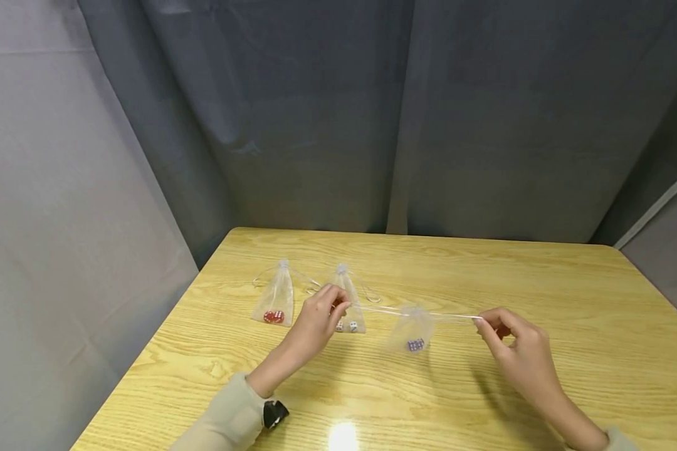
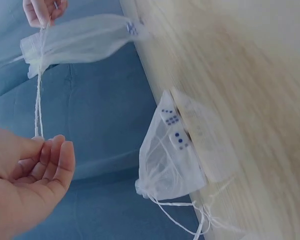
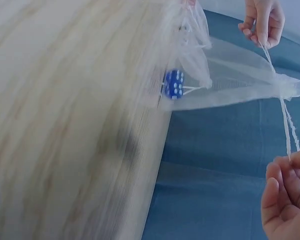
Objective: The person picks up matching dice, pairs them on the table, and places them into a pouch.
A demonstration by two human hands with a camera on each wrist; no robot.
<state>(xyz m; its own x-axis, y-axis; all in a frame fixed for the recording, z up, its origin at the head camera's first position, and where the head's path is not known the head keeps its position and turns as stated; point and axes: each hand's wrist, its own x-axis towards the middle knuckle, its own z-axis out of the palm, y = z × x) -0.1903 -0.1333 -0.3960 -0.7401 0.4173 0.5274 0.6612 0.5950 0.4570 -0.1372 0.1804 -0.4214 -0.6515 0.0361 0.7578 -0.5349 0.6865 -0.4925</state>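
Between my two hands hangs a sheer white drawstring pouch (image 1: 409, 329), its neck gathered on the cords. Purple dice (image 1: 415, 344) lie at its bottom, looking blue in the right wrist view. My left hand (image 1: 318, 313) pinches the white drawstring (image 2: 38, 107) on one side between thumb and fingertips. On the other side, my right hand (image 1: 521, 357) pinches the opposite drawstring end (image 3: 286, 125). Both cords are stretched taut. Behind my left hand lies a second pouch (image 1: 343, 291) with white dice (image 1: 353, 326), partly covered by that hand.
A third pouch (image 1: 279, 291) with red dice (image 1: 273, 316) lies at the left, drawn closed, its cords loose beside it. All this is over a wooden table (image 1: 513, 275). Dark grey curtains (image 1: 316, 125) hang behind the table's far edge.
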